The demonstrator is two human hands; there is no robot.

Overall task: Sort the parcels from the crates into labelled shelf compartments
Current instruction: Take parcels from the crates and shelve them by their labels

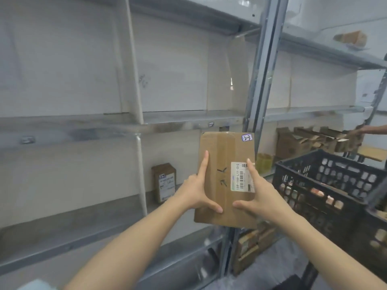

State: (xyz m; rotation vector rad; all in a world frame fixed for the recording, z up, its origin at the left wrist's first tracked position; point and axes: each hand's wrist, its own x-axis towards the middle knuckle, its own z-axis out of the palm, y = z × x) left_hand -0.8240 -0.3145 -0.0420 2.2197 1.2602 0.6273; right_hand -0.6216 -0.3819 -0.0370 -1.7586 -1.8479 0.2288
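Grey shelving (pixel 178 120) fills my view as my left hand (pixel 196 189) and right hand (pixel 258 192), index fingers (pixel 206 162) and thumbs splayed on its face, pinch the parcel (pixel 225 155) on end just left of the steel post (pixel 259 101), where so light a hold could let it slip before reaching the compartment (pixel 178 160) beyond.

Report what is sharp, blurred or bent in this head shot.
Head view: the parcel and its label read sharply; the shelves on the left smear with blur; wide-angle distortion leans the metal upright; lighting is flat and soft, no hard shadows.
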